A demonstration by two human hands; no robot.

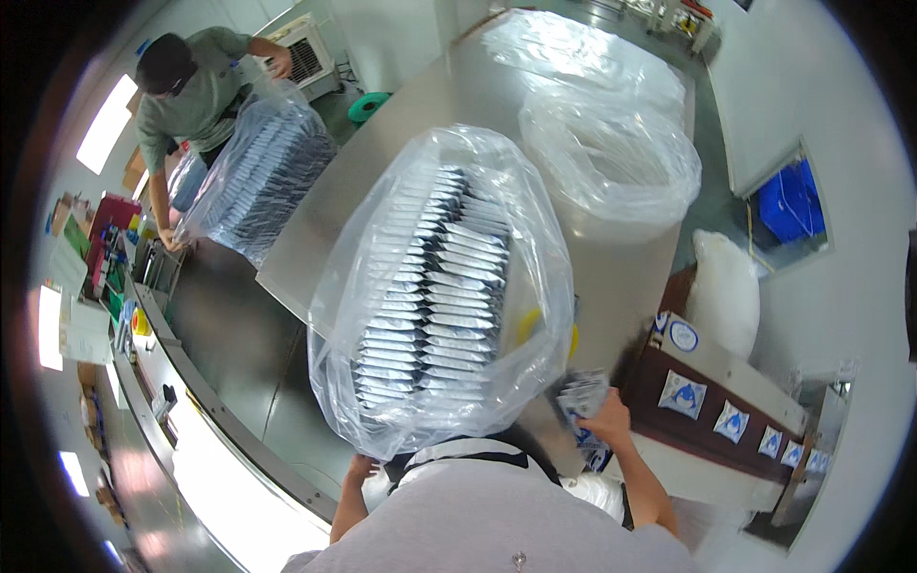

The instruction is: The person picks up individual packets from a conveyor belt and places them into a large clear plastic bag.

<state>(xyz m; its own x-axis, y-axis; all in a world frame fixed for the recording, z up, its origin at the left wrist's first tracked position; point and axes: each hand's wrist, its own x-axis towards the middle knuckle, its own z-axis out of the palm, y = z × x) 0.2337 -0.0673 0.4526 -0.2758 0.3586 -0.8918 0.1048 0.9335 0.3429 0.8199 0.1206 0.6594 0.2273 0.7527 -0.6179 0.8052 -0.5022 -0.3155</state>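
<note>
A large clear plastic bag [546,258] stands open in front of me on the metal table. Inside it, small white-and-blue packets [458,320] stand on edge in two long rows. My right hand [608,422] is closed around a short stack of similar packets [583,390], just outside the bag's near right side. At the near left edge of the bag is my left hand [362,468]; its fingers are mostly hidden there, so their grip does not show. A yellow ring-shaped thing [573,340], perhaps a tape roll, partly shows through the plastic on the right.
Empty clear bags [611,143] lie at the table's [420,105] far right. On my right, a brown conveyor belt [707,420] carries several spaced packets. At the far left, a co-worker [205,95] handles another filled bag [267,172]. A white sack [723,296] stands beyond the conveyor.
</note>
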